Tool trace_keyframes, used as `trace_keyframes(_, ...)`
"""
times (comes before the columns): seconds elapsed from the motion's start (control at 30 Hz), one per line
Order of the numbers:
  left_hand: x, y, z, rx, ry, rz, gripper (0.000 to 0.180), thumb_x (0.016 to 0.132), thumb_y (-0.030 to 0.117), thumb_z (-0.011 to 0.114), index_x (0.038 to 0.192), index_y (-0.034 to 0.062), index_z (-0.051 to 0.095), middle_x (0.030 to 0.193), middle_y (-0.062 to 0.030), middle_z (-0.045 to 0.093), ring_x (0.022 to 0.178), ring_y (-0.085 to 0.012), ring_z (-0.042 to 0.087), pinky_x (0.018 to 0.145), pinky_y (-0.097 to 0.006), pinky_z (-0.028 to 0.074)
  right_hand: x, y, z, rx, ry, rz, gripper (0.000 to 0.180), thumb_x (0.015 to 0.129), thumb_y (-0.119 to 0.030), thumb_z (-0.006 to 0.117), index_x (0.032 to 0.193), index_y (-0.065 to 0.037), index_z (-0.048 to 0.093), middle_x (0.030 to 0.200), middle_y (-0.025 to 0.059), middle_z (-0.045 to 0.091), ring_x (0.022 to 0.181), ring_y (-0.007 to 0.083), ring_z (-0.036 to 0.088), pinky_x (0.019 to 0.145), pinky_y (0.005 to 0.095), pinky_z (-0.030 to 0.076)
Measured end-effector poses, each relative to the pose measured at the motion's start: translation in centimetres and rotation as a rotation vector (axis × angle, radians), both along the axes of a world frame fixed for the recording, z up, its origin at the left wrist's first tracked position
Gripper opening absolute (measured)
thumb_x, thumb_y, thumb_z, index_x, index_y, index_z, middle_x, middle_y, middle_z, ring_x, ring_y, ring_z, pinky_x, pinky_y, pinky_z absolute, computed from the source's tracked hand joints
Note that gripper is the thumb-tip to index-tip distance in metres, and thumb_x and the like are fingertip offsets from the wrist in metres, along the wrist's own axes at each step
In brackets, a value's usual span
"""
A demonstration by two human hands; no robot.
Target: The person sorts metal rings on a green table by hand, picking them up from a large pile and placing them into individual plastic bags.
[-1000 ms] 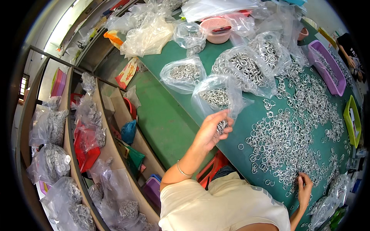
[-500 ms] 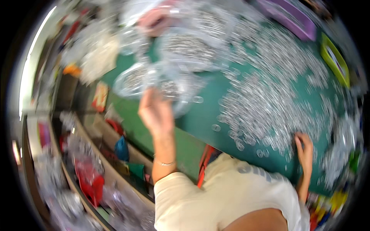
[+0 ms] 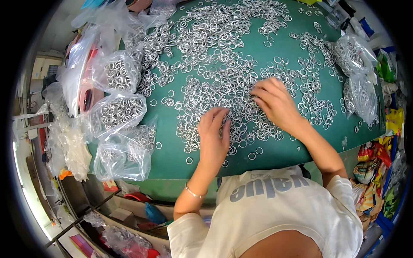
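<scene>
Silver metal rings [image 3: 241,86] lie scattered in a wide heap over the green tabletop [image 3: 167,161]. My left hand [image 3: 214,133] rests at the near left part of the heap, its fingers stretched over the rings and the thumb apart. Farther to the right, my right hand [image 3: 275,103] reaches in among them with slightly bent, spread fingers. Both sets of fingertips touch the rings, and I see none held. Left of the heap stand clear plastic bags filled with rings, among them a middle bag [image 3: 122,112] and a near bag [image 3: 122,159].
Two more filled bags, one of them a clear bag [image 3: 361,96], sit at the table's right edge. Colourful packages [image 3: 370,159] are piled beyond it. Below the table at the left, an open drawer [image 3: 142,223] holds assorted items. Crumpled plastic [image 3: 71,146] hangs at the left corner.
The view has swung to the left and sharpened. My left hand has gone from the bags to the ring heap. My right hand has moved from the near edge farther into the rings.
</scene>
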State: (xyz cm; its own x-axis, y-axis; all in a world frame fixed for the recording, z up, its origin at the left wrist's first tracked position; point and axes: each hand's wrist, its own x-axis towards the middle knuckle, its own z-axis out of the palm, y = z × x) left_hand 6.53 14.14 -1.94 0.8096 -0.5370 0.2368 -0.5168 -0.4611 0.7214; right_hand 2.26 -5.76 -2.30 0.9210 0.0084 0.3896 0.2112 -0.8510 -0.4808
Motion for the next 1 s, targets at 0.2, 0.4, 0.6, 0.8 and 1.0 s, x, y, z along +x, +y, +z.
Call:
trace_keyframes(0.2,3.9,-2.9,-1.5,0.195,-0.114,0.013,0.035,0.075,0.004,0.061,0.109,0.0031,0.052,0.105,-0.0116,0.052,0.099,-0.0287,0.048,0.085,-0.037,0.035,3.9,1.0,-2.2,-0.317,-0.028,0.04,0.012,0.063,-0.006,0.056,0.074,-0.002,0.057,0.086,0.0082,0.052,0.087,0.023,0.045,0.078,0.0342,0.034)
trace_keyframes(0.4,8.2,-4.6,-2.9,0.11,-0.214,0.005,0.039,0.075,0.004,0.062,0.112,0.0023,0.05,0.109,-0.0131,0.052,0.099,-0.0308,0.049,0.085,-0.037,0.036,-0.1,-3.6,-0.8,1.126,0.329,-0.145,0.005,0.08,-0.001,0.055,0.084,-0.002,0.052,0.069,0.0012,0.055,0.057,0.008,0.051,0.052,0.0223,0.04)
trace_keyframes(0.6,7.9,-7.0,-3.6,0.21,-0.346,-0.156,0.023,0.075,0.003,0.06,0.098,0.0037,0.057,0.103,-0.011,0.053,0.098,-0.0276,0.05,0.086,-0.038,0.034,-2.6,-9.3,0.8,0.783,0.498,-0.208,0.014,0.086,-0.011,0.05,0.091,-0.001,0.058,0.063,-0.0037,0.046,0.059,0.0044,0.039,0.054,0.019,0.033)
trace_keyframes(0.8,7.7,-4.7,-2.0,0.304,-0.223,-0.225,0.019,0.073,0.0,0.056,0.092,0.0021,0.057,0.098,-0.0104,0.052,0.095,-0.0277,0.049,0.086,-0.04,0.034,-2.4,-12.6,1.2,0.523,0.465,-0.354,0.012,0.084,-0.009,0.052,0.086,0.0,0.06,0.069,0.0001,0.052,0.058,0.0064,0.039,0.054,0.0245,0.035)
trace_keyframes(1.0,8.2,-7.2,-0.1,0.138,-0.199,-0.086,0.025,0.076,-0.002,0.057,0.1,0.0021,0.053,0.094,-0.0125,0.053,0.088,-0.0297,0.052,0.083,-0.037,0.038,1.8,-10.7,1.4,0.704,0.403,-0.194,0.016,0.087,-0.008,0.048,0.098,0.0,0.057,0.078,0.0049,0.056,0.066,0.0104,0.049,0.061,0.0252,0.042)
